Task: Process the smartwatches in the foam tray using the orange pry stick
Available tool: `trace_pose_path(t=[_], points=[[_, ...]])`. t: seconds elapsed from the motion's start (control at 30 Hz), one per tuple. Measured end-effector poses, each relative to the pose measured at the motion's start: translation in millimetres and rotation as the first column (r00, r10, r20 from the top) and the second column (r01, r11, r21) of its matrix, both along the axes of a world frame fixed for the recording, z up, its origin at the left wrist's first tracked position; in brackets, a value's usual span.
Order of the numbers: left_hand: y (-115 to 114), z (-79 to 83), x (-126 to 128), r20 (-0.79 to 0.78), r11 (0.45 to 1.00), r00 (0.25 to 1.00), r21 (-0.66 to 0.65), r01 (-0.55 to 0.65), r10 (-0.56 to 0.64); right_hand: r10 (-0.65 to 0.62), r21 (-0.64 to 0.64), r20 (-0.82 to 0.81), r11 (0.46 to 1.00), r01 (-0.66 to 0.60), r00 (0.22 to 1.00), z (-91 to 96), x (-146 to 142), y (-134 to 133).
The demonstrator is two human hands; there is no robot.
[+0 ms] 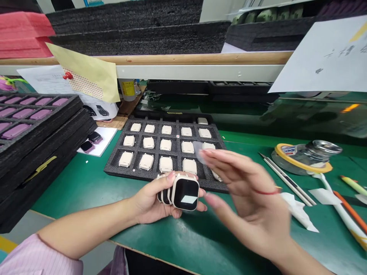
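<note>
The left hand [151, 200] is clamping a stack of cream smartwatch cases [185, 193] in a firm, narrow grip just above the green bench [71, 198]. The blurred right hand [243, 191] seems to be pinching a clear film [199, 152] over the foam tray [114, 168]. A loosening hold is risking dropped cases and scratched screens [185, 191], while hurried handling is risking a creased film.

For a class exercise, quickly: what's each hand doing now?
Left hand: closed around stacked cream square smartwatches.
Right hand: open, blurred; clear plastic film at fingertips, grip unclear.
</note>
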State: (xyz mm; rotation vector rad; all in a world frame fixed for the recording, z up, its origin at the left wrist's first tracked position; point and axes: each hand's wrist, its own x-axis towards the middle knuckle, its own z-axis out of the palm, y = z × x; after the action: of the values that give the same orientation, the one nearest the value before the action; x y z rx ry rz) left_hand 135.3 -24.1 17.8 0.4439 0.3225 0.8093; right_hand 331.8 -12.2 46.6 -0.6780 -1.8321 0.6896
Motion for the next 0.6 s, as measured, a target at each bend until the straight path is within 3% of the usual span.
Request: trace_pose_path(t=[0.07,0.17,0.33,0.43,0.6], points=[[0,-1.2,0,0.002,1.0,1.0,0.001,0.0,0.0,-0.093,0.106,-0.021,0.99,0.094,0.995,-0.8,7,-1],[0,-1.1,0,-0.04,0.999,0.999,-0.029,-0.025,0.024,-0.064,0.219,0.141,0.975,0.032,0.988,-3.7,15,-9],[-1,1.7,-1,-0.093,0.994,0.994,-0.086,-0.063,0.055,-0.015,0.14,0.243,0.99,-0.02,0.97,-6.7,14,-30],[-2,3.3,-2,-0.129,0.99,0.989,-0.111,-0.083,0.068,-0.011,0.169,0.294,0.985,-0.04,0.956,-3.7,10,-28],[-3,5.0,0,-0.205,0.981,0.969,-0.106,-0.164,0.14,-0.082,0.424,0.316,0.903,-0.064,0.945,1.6,-1,-8]])
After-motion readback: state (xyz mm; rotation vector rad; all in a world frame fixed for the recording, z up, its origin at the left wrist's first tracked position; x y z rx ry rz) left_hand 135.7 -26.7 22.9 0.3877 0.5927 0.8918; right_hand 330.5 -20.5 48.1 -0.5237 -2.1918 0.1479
